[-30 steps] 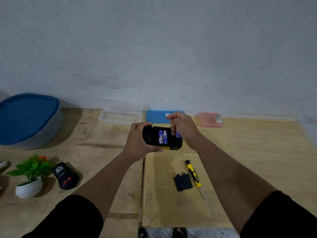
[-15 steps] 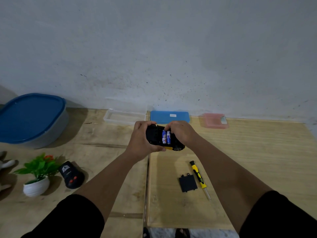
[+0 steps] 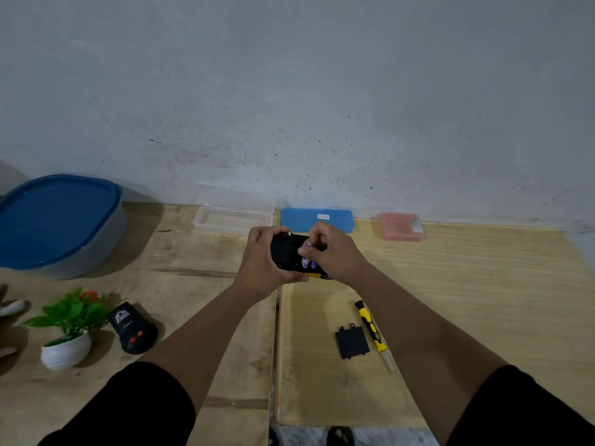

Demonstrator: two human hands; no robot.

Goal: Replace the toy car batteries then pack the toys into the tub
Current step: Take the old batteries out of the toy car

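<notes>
Two hands hold the toy car (image 3: 285, 252) upside down above the wooden surface (image 3: 467, 284), at the centre of the scene. The left hand (image 3: 262, 259) grips the car's left end, fingers curled over its far edge and thumb under its near edge. The right hand (image 3: 335, 252) covers the right end, its fingertips pinching at the batteries (image 3: 307, 260) seated in the open compartment; whether a cell is lifted or only touched cannot be told. A yellow strip of bodywork and part of a wheel show below the right hand.

Near and right of the car lie the black battery cover (image 3: 351, 342) and, just beside it on the right, a yellow-and-black screwdriver (image 3: 373, 333). Against the far wall stand a clear open case (image 3: 233, 218), a blue case (image 3: 317, 217) partly hidden by the right hand, and a pink case (image 3: 401, 226). Far left sits the tub (image 3: 61, 225) with its blue lid on. Near left are a black remote control (image 3: 133, 328) and a small potted plant (image 3: 66, 329). At the left edge an object is cut off and cannot be identified.
</notes>
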